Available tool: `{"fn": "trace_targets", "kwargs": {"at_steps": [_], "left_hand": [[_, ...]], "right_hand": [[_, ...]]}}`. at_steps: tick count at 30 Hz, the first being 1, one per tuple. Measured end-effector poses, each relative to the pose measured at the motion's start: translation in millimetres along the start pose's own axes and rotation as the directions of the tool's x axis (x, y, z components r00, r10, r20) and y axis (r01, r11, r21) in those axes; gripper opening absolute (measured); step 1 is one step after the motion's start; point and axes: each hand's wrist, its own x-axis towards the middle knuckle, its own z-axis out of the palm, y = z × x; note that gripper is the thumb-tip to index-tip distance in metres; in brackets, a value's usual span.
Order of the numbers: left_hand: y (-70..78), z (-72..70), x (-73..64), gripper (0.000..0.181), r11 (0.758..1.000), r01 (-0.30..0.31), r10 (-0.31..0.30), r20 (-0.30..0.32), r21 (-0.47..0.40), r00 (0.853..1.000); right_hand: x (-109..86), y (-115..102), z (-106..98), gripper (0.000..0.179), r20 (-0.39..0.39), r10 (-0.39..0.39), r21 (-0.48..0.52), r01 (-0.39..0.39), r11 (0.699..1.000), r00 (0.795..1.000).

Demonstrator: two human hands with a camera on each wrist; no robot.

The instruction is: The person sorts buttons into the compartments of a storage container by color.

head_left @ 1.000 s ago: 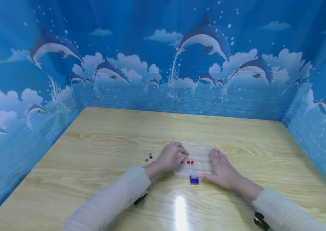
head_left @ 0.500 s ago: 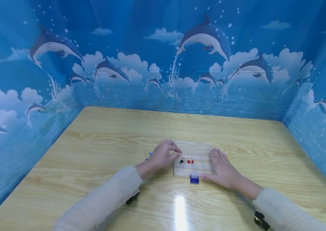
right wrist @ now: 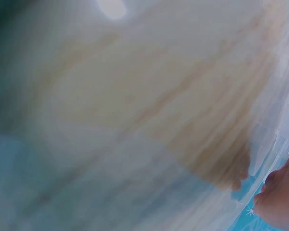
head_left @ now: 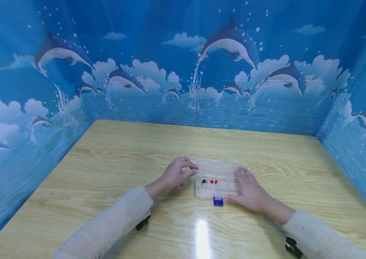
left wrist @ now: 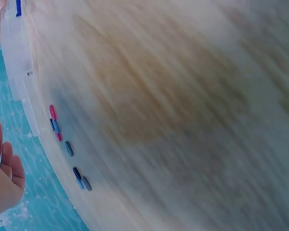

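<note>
A clear plastic compartment box (head_left: 206,194) lies on the table with its transparent lid (head_left: 216,166) folded back and a blue latch (head_left: 218,201) at the front. Small black pieces (head_left: 203,181) and small red pieces (head_left: 212,181) sit in separate compartments. My left hand (head_left: 174,175) hovers just left of the box, fingers loosely bent, with nothing visible in them. Flat against the box's right side rests my right hand (head_left: 251,190), fingers straight. Beneath the left hand, the left wrist view shows several small discs, among them a pink disc (left wrist: 52,112) and a grey-blue disc (left wrist: 69,148).
The wood-grain table (head_left: 131,144) extends around the box on all sides. A blue dolphin-print curtain (head_left: 157,104) stands along its back and sides. In the head view the left hand mostly covers the loose discs; one pink disc (head_left: 181,185) shows beside it.
My left hand has drawn back leftward from over the box, uncovering the black pieces and covering the blue discs on the table. The right hand has stayed in place.
</note>
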Motion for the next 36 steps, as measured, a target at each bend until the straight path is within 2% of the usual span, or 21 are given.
{"fn": "trace_targets", "kwargs": {"at_steps": [11, 22, 33, 36], "left_hand": [[-8.3, -7.0, -4.5, 0.015, 0.999, -0.033, 0.033, -0.018, -0.008, 0.999], [-16.8, -12.5, -9.7, 0.020, 0.999, -0.040, 0.041, 0.047, -0.020, 0.998], [-23.8, -12.8, -19.3, 0.025, 0.997, -0.007, 0.015, 0.108, -0.073, 0.994], [-27.2, -11.6, -21.6, 0.025, 0.997, -0.024, 0.032, 0.113, -0.075, 0.993]], "right_hand": [[0.2, 0.7, 0.0, 0.101, 0.001, 0.000, -0.004, 0.000, 1.000, 1.000], [0.3, -0.5, -0.6, 0.101, 0.008, 0.002, -0.010, -0.001, 1.000, 1.000], [0.3, 0.4, 0.6, 0.102, 0.009, 0.001, -0.015, -0.001, 1.000, 1.000], [0.4, 1.5, 1.6, 0.102, 0.005, 0.001, -0.019, -0.001, 1.000, 1.000]]}}
